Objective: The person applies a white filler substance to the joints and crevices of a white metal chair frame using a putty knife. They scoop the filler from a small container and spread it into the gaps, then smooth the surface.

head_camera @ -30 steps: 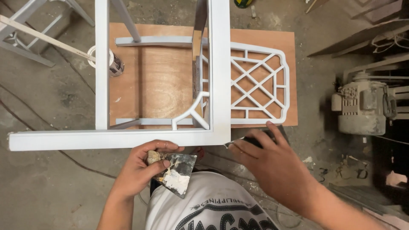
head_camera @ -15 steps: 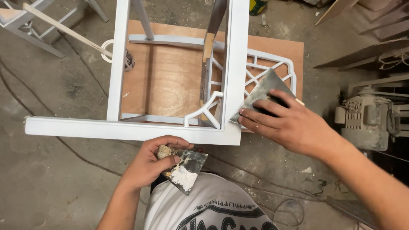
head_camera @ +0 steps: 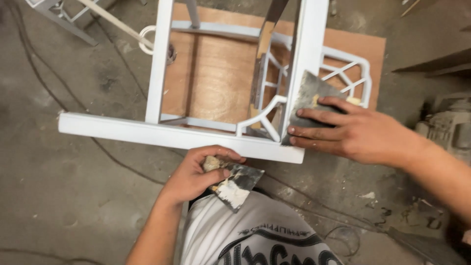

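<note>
A white-painted metal frame (head_camera: 162, 132) stands on a plywood board (head_camera: 216, 78) on the concrete floor. My right hand (head_camera: 358, 130) presses a flat metal putty knife (head_camera: 309, 95) against the right upright bar (head_camera: 306, 59) of the frame, near its front corner. My left hand (head_camera: 196, 174) holds a second putty knife (head_camera: 235, 184) carrying a dab of white filler, just below the frame's front bar and above my lap.
A lattice panel (head_camera: 343, 73) of the frame lies behind my right hand. A grey motor-like machine (head_camera: 449, 127) sits at the right edge. Cables (head_camera: 122, 157) trail over the dusty floor, and another white frame (head_camera: 64, 14) leans at top left.
My right hand has slid the putty knife along the right upright bar toward the front corner. The left hand has stayed below the front bar with its filler-loaded knife.
</note>
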